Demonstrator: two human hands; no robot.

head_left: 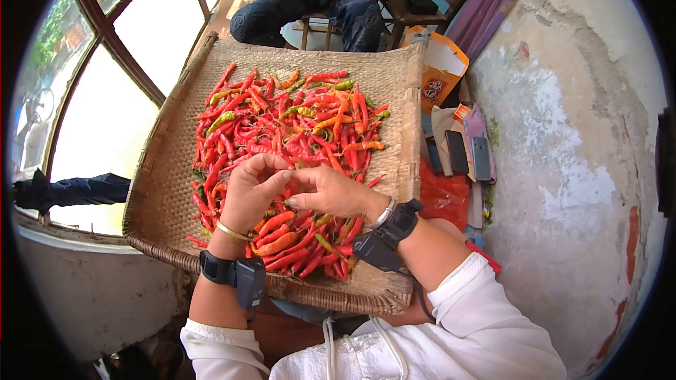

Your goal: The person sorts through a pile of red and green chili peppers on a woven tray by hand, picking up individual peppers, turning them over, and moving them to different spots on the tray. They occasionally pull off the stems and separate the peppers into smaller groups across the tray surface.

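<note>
A large woven bamboo tray (pixel 169 141) is spread with red chili peppers (pixel 246 127), with some orange and green ones among them. Over the middle of the heap, my left hand (pixel 255 186) has its thumb and fingers pinched together. My right hand (pixel 331 193) meets it from the right, its fingers also closed, fingertips close to the left ones. Whatever is between the fingertips is hidden or too small to name. Below the hands lies a denser pile of red chilies (pixel 289 243) near the tray's front edge.
Across the tray sits another person (pixel 324 0) on a wooden stool. To the right are an orange box (pixel 440 70), two phones (pixel 458 151) and a red plastic bag (pixel 443 193) beside a worn wall. A dark folded umbrella (pixel 88 190) lies along the windowsill at left.
</note>
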